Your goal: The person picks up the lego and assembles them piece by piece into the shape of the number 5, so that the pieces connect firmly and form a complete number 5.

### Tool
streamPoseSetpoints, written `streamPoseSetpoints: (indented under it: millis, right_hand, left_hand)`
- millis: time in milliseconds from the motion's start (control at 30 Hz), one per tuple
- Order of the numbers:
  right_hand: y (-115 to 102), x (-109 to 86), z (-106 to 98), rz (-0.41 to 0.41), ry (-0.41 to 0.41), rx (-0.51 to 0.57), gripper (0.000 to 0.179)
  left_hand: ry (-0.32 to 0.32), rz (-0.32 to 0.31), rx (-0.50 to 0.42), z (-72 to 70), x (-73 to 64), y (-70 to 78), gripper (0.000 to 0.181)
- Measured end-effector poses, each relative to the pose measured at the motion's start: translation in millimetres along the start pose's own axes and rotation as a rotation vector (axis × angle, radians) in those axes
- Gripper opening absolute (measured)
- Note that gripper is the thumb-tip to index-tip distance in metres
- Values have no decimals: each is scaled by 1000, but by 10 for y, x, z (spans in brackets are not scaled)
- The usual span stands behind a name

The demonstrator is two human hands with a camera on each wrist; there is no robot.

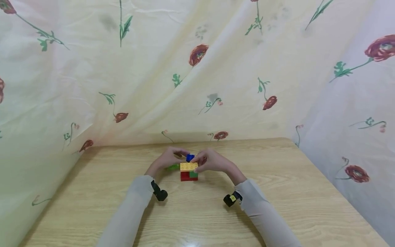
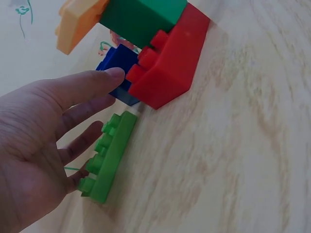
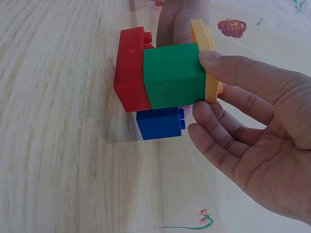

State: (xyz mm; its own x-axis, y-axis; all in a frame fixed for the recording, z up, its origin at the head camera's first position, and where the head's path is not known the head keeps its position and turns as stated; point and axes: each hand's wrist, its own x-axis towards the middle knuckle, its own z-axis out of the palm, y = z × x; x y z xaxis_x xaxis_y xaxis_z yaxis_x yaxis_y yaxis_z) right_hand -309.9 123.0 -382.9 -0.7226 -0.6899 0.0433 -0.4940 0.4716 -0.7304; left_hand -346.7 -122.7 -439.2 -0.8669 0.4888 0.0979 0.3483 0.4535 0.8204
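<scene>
In the middle of the table stands a small stack. A red brick [image 1: 184, 176] forms its base, and a green brick [image 3: 172, 75] sits over one end. Across the top, a thin yellow brick [image 1: 188, 166] overhangs bare red studs. My right hand [image 1: 213, 160] pinches the yellow brick at the green end, thumb on the near side, fingers behind. Close behind the stack is a blue brick [image 3: 160, 123], studs up. My left hand [image 2: 43, 116] reaches toward it, fingers fairly straight, thumb tip overlapping it. A light green brick [image 2: 109, 158] lies beside the left fingers.
The wooden table [image 1: 197, 212] runs back to a flowered cloth [image 1: 148, 75] that hangs behind it and at both sides. Black wrist cameras are strapped at both sleeve cuffs.
</scene>
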Motion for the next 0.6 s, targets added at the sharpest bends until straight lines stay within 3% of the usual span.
streamPoseSetpoints:
  millis: [167, 333, 467, 600]
  right_hand:
    - [-5, 12, 6, -9, -2, 3, 30]
    - [4, 18, 12, -15, -7, -4, 31]
    - [13, 11, 5, -11, -4, -7, 32]
    - [0, -3, -2, -1, -1, 1, 32]
  left_hand:
    - [40, -10, 8, 16, -7, 3, 33]
    - [91, -73, -56, 6, -22, 15, 35]
    - [134, -97, -111, -39, -54, 18, 35]
    - [174, -94, -108, -107, -112, 31, 35]
